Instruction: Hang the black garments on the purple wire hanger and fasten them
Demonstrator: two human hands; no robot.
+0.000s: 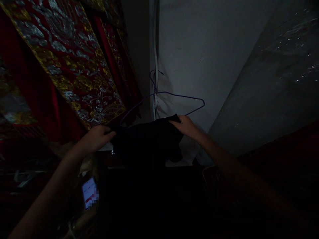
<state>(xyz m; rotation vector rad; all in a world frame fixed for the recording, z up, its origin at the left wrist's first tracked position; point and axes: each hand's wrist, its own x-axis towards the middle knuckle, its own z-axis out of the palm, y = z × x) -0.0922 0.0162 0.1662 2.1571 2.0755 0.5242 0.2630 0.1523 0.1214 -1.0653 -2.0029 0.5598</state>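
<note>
A black garment (147, 142) hangs spread between my two hands in a dim room. My left hand (97, 136) is closed on its left edge. My right hand (184, 125) pinches its upper right corner. A thin purple wire hanger (174, 95) sits just behind and above the garment, its hook up by a white cord on the wall. Whether the garment is on the hanger I cannot tell.
Red and gold embroidered cloth (72, 63) hangs at the left. A white wall (199, 43) with a vertical cord (155, 49) stands behind. Grey glittery fabric (274, 86) fills the right. A lit phone screen (89, 192) glows low left. Below lies darkness.
</note>
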